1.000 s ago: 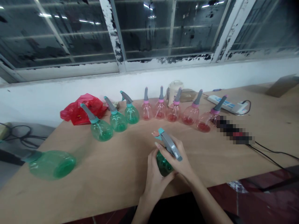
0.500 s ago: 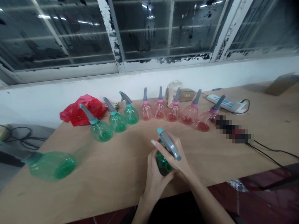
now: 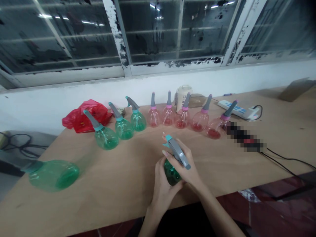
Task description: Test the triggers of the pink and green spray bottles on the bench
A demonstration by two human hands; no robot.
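Observation:
A green spray bottle (image 3: 172, 172) with a grey and teal trigger head is between my hands, near the table's front edge. My left hand (image 3: 161, 184) is wrapped round the bottle's round body from the left and below. Around the neck, under the grey head, my right hand (image 3: 186, 164) is closed, with its thumb and a fingertip showing near the teal trigger. Part of the body is hidden behind my fingers. Beyond my hands, several pink spray bottles (image 3: 182, 121) and several green ones (image 3: 124, 130) stand in a curved row.
Another green spray bottle (image 3: 54, 174) is at the left of the wooden table (image 3: 111, 197). A red plastic bag (image 3: 87, 115) lies behind. A white can-like container (image 3: 184, 95) stands at the back, with a power strip (image 3: 240, 110) and black cables to the right. A brown cardboard box (image 3: 296, 89) sits far right.
My right fingers have shifted slightly about the sprayer head; the teal trigger and another fingertip now show at its left. My left hand keeps its hold on the bottle.

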